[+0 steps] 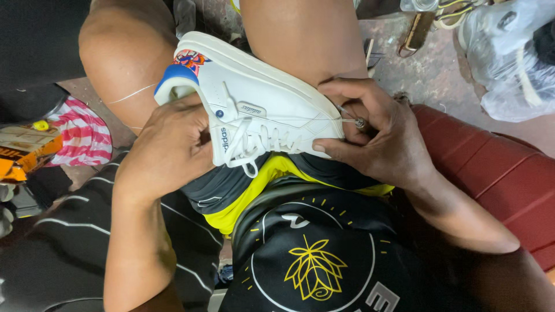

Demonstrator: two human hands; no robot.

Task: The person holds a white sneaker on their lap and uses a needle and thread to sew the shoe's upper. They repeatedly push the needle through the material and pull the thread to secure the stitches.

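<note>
- Both hands have a grip on the shoe (272, 107): the left hand (167, 150) is closed around its heel end, with fingers going inside the opening, and the right hand (376, 136) pinches its toe end.
- Between thumb and fingers the right hand also holds a thin metal tool (354, 121), like an awl or a thick needle, with its tip at the edge of the sole.
- White and with a blue heel tab, the shoe lies on its side across the lap, between the knees, pressed against the right thigh (300, 34); the laces (254, 144) hang to the near side.
- A thin thread (134, 93) runs over the left thigh (115, 58) at the left.
- I judge the step in hand to be stitching the sole at the toe.
- The next move seems to need a firm, straight push of the tool while the left hand keeps the shoe from turning.
- A red seat (497, 173) is at the right, plastic bags (514, 52) at the far right.
</note>
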